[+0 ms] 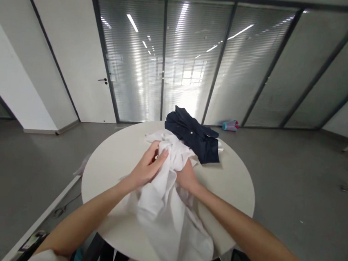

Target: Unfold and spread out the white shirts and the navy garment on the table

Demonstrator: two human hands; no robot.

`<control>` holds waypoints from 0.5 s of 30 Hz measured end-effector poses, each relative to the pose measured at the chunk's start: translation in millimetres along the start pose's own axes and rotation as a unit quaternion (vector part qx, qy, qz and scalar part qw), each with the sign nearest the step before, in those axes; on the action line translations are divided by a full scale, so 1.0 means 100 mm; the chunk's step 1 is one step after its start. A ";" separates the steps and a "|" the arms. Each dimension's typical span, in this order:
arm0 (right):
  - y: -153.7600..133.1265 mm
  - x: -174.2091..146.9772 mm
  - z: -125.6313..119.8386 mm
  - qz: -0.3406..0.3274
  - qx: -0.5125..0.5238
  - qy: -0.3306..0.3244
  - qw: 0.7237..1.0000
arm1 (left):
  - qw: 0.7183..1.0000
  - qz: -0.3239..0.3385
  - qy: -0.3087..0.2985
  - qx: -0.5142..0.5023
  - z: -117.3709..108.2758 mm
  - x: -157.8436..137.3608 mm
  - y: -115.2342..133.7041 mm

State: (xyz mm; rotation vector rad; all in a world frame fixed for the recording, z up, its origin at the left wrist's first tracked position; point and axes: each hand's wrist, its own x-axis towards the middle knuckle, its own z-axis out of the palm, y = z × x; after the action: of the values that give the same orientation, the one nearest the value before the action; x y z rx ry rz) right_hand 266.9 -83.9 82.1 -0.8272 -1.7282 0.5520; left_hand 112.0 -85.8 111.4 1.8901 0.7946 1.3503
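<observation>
A crumpled white garment [166,195] is bunched up in the middle of the round table and hangs over its near edge towards me. My left hand [149,165] pinches its upper part, thumb on top and fingers curled behind the fabric. From the other side, my right hand [186,176] reaches into the folds. Cloth covers its fingers, so their grip does not show. Just beyond both hands lies a folded dark navy garment [192,133] with a light button, partly over some white fabric. Whether the white piece is a shirt cannot be made out.
The white round table [106,161] stands before me. Behind it run glass partitions with blinds [190,58] and a white door [70,55]. A blue and pink object [230,125] lies on the floor at the partition. A cable [61,210] lies on the floor at left.
</observation>
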 end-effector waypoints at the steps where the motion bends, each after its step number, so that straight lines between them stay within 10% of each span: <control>1: -0.04 0.08 -0.09 -0.003 -0.013 0.032 0.999 | 0.999 0.042 0.011 0.028 -0.06 0.02 0.04; 5: -0.18 0.56 -0.74 -0.066 -0.114 0.261 0.956 | 0.971 0.166 0.146 0.088 -0.41 0.11 -0.01; 9: -0.14 1.17 -1.37 -0.178 -0.250 0.504 0.807 | 0.981 0.087 0.143 0.095 -0.62 0.16 -0.37; 12: -0.05 1.48 -1.52 -0.171 -0.329 0.503 0.781 | 0.990 0.024 0.083 0.113 -0.60 0.16 -0.62; 15: 0.10 1.61 -1.40 -0.099 -0.415 0.333 0.841 | 0.992 -0.005 0.017 0.128 -0.52 0.13 -0.78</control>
State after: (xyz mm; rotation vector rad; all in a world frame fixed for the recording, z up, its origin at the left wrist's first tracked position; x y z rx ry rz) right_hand 376.2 39.2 218.0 -1.2260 -1.3167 -0.6466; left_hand 58.4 -20.9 67.7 2.0585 1.0349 1.3299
